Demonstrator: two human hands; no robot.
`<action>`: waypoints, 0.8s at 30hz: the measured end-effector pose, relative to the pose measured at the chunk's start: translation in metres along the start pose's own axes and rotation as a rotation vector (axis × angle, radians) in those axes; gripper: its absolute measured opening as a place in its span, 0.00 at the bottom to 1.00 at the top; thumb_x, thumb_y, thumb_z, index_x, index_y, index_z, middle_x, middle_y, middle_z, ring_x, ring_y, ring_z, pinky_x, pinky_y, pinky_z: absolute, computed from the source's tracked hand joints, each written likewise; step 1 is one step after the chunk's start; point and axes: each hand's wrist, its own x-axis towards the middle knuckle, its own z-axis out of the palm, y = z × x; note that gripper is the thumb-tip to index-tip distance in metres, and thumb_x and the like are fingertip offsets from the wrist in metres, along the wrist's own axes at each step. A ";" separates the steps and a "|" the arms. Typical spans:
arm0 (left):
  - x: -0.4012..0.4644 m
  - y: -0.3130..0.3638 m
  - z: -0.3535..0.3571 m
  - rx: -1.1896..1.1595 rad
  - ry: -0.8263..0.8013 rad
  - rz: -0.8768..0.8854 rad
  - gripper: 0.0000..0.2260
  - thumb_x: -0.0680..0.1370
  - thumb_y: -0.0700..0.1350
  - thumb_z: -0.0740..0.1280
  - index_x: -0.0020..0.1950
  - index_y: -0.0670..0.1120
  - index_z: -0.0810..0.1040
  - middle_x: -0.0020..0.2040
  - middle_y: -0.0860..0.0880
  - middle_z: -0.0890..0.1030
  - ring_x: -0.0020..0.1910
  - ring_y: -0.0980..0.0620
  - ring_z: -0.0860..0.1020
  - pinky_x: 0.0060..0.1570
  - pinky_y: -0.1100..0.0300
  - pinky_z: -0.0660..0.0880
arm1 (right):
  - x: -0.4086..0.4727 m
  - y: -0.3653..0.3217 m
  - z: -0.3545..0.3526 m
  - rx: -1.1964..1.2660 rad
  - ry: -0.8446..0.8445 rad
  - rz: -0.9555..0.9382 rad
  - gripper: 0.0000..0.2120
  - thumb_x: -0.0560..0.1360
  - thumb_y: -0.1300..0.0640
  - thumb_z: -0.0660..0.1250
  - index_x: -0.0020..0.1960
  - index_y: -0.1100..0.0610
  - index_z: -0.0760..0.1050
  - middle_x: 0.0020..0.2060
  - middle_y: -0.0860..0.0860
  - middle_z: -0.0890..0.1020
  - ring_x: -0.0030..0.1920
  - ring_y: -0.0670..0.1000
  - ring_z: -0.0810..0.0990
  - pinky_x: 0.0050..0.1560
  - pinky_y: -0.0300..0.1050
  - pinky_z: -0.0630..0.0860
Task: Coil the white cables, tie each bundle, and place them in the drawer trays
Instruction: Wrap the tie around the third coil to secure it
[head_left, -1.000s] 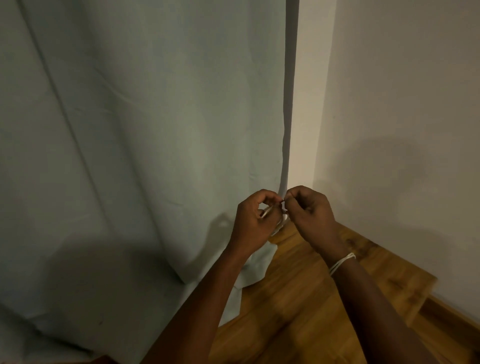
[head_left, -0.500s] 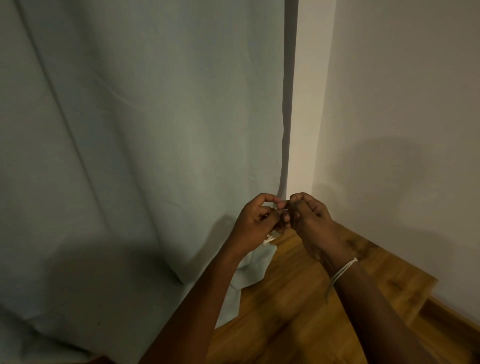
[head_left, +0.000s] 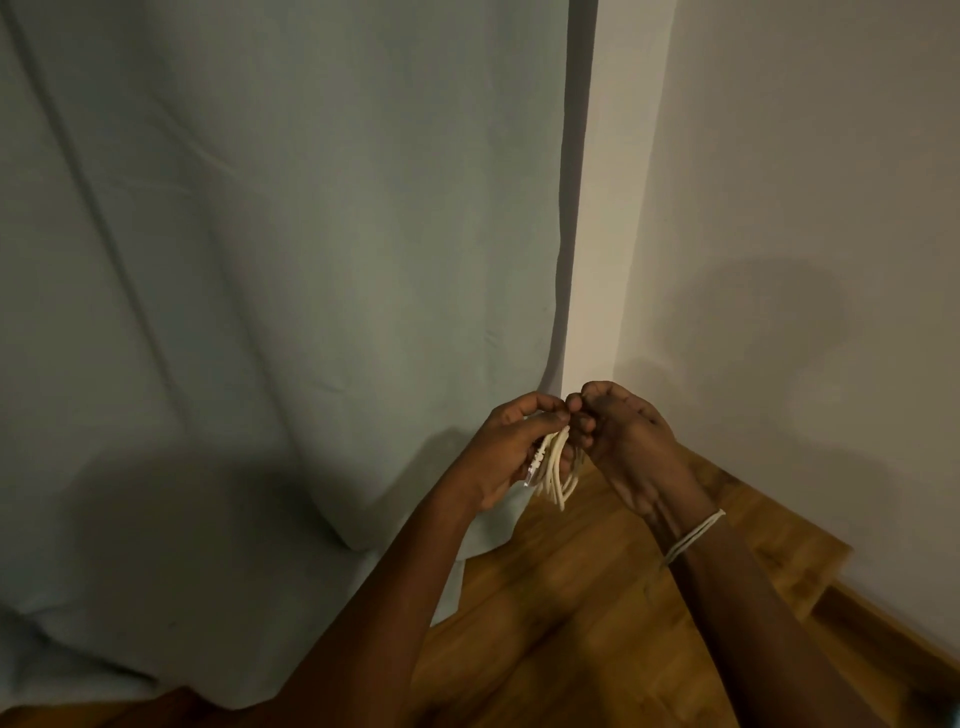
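Lower centre of frame: left hand (head_left: 506, 449) grips the coil (head_left: 556, 470), right hand (head_left: 621, 434) pinches at its top; light, floppy, springy cable, so hold it at the gathered middle, not the loops.

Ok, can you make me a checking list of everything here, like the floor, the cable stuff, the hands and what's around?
Surface: wooden floor, bare where it shows; no table or drawer in view.
Job's things: coiled white cable bundle held up in the air between both hands, loops hanging down; a clear plug shows at its left edge. Drawer trays: nothing seen.
Clutter: nothing seen.
Grippers: left hand grips the bundle; right hand has curled fingers pinching at the bundle's top, beside the left thumb. Whether a tie is on cannot be told.
Cables: white cord wrapped round the right wrist.
Surroundings: pale grey-green curtain reaching the floor; white wall forming a corner.
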 end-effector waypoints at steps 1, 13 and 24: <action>0.002 -0.002 0.003 0.012 0.020 -0.003 0.07 0.80 0.42 0.65 0.53 0.43 0.81 0.43 0.37 0.79 0.33 0.48 0.78 0.35 0.57 0.78 | 0.000 -0.001 -0.002 -0.009 0.017 -0.001 0.13 0.82 0.63 0.58 0.42 0.61 0.76 0.32 0.55 0.74 0.31 0.49 0.72 0.33 0.44 0.73; 0.009 0.000 0.014 0.212 0.052 -0.020 0.09 0.81 0.45 0.61 0.49 0.43 0.79 0.34 0.41 0.79 0.30 0.46 0.77 0.35 0.54 0.79 | 0.005 0.000 -0.012 -0.339 0.090 -0.142 0.12 0.82 0.65 0.58 0.45 0.68 0.77 0.31 0.57 0.76 0.31 0.53 0.74 0.32 0.44 0.74; 0.008 -0.007 0.006 0.302 0.050 0.054 0.06 0.80 0.42 0.64 0.51 0.44 0.80 0.41 0.35 0.82 0.34 0.42 0.79 0.36 0.56 0.79 | -0.009 0.009 -0.020 -0.282 0.062 -0.168 0.13 0.83 0.63 0.57 0.45 0.69 0.75 0.31 0.59 0.75 0.31 0.51 0.75 0.35 0.45 0.76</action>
